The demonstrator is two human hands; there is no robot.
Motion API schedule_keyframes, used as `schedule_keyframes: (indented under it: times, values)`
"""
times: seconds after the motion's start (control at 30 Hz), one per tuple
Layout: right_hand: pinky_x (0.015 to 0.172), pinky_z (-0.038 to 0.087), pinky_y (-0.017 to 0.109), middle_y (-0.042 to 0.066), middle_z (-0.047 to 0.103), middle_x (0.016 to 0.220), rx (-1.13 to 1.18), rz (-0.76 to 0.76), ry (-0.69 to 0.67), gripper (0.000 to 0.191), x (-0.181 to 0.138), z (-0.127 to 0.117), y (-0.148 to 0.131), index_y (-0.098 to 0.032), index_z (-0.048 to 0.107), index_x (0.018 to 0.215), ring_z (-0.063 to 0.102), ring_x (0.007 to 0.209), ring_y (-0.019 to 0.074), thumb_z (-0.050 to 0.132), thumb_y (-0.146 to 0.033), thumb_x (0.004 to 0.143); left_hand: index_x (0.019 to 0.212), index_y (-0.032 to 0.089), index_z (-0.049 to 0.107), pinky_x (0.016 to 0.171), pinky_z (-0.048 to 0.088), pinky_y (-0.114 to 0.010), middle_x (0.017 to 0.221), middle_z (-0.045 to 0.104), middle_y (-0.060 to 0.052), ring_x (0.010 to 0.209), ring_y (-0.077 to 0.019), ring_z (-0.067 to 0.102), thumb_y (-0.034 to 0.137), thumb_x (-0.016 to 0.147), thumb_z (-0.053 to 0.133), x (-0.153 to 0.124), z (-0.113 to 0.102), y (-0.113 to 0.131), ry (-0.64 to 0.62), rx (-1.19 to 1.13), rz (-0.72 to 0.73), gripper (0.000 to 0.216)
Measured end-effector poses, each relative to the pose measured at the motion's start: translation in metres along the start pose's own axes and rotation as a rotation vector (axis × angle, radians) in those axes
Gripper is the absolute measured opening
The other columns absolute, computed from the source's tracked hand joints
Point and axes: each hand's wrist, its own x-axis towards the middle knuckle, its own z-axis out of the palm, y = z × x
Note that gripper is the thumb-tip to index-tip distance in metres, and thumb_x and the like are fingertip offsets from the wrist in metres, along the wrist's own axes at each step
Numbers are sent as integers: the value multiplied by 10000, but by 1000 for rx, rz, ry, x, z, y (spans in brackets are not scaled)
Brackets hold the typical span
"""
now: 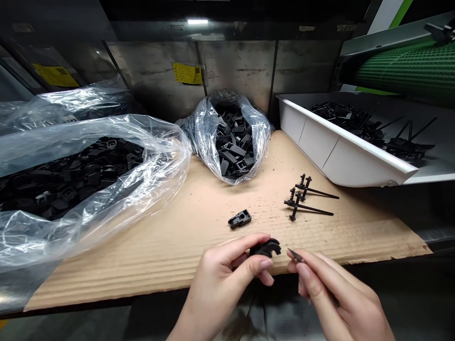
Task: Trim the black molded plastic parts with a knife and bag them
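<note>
My left hand (232,270) grips a black plastic part (266,247) between thumb and fingers, its curved, notched end facing right. Close by on the right, my right hand (330,284) pinches a small pointed blade (295,256), its tip aimed at the notch with a little gap between them. The rest of the blade is hidden by my fingers. Another black plastic part (240,219), with a round hole, lies on the cardboard (199,208) just beyond my left hand. Two black sprues (298,203) with long thin stems lie beyond my right hand.
A clear plastic bag (156,189) of black parts lies open at left, and a second bag (261,156) stands at the back. At right is a white tray (348,151) holding black pieces, beneath a green conveyor belt (405,68). A metal wall (238,71) closes off the back.
</note>
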Motion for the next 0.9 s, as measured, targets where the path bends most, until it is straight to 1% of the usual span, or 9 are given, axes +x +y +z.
schedule_keyframes:
  times: [0.07, 0.13, 0.27, 0.37, 0.5, 0.6, 0.7, 0.77, 0.9]
  values:
    - [607, 572, 175, 59, 695, 768, -19, -72, 31, 244, -3, 8, -1, -138, 571, 1078, 691, 648, 140, 512, -54, 856, 979, 206, 739, 631, 566, -207, 629, 752, -9, 610, -165, 715, 176, 794, 651, 0, 1, 1, -5, -59, -5, 207]
    - [658, 583, 195, 96, 723, 818, -49, -141, 88, 295, -5, 17, -1, -108, 552, 1114, 709, 689, 158, 529, -14, 835, 1007, 201, 726, 644, 568, -193, 678, 764, -19, 642, -158, 722, 187, 822, 627, -1, 1, 3, 0, -109, -31, 211]
    - [708, 591, 218, 142, 741, 892, -119, -217, 154, 344, -4, 27, -2, -76, 559, 1137, 722, 779, 196, 553, 22, 807, 1021, 166, 716, 671, 566, -198, 627, 752, -16, 630, -153, 715, 160, 828, 614, -2, 3, 7, 22, -91, -69, 218]
    - [684, 599, 219, 140, 745, 885, -148, -244, 161, 327, -1, 29, -2, -77, 574, 1134, 725, 747, 195, 558, 0, 817, 1013, 166, 720, 656, 563, -204, 607, 742, -6, 599, -147, 699, 147, 832, 598, -2, 6, 6, 36, -73, -56, 220]
    - [627, 610, 218, 118, 755, 862, -163, -208, 201, 357, 0, 32, -2, -102, 581, 1148, 729, 659, 194, 582, -10, 803, 976, 201, 736, 625, 552, -179, 586, 727, 19, 582, -130, 681, 144, 820, 605, -3, 10, 3, 123, -68, -5, 212]
    - [583, 609, 221, 101, 758, 845, -165, -176, 208, 355, -1, 34, -2, -116, 583, 1142, 723, 602, 189, 581, -16, 801, 1004, 217, 729, 650, 545, -170, 624, 736, 24, 618, -128, 690, 127, 815, 615, -4, 10, 1, 122, 0, 40, 239]
    - [523, 581, 201, 97, 750, 819, -143, -154, 182, 325, 0, 32, -3, -109, 583, 1125, 697, 543, 158, 566, -21, 812, 1026, 240, 722, 680, 544, -180, 661, 746, 28, 645, -133, 697, 118, 822, 611, -5, 9, 0, 110, 72, 92, 263]
    - [490, 551, 190, 83, 732, 760, -106, -128, 146, 295, 2, 30, -4, -96, 592, 1100, 662, 499, 134, 556, -21, 817, 1010, 262, 730, 686, 541, -179, 655, 744, 37, 640, -130, 697, 105, 823, 608, -5, 8, 0, 113, 111, 131, 273]
    - [449, 485, 176, -2, 619, 586, 70, -11, 49, 207, 8, 27, -7, -109, 628, 1010, 581, 438, 95, 517, -44, 847, 1010, 267, 731, 698, 532, -176, 624, 737, 47, 603, -121, 691, 73, 815, 609, -3, 8, 0, 127, 156, 214, 301]
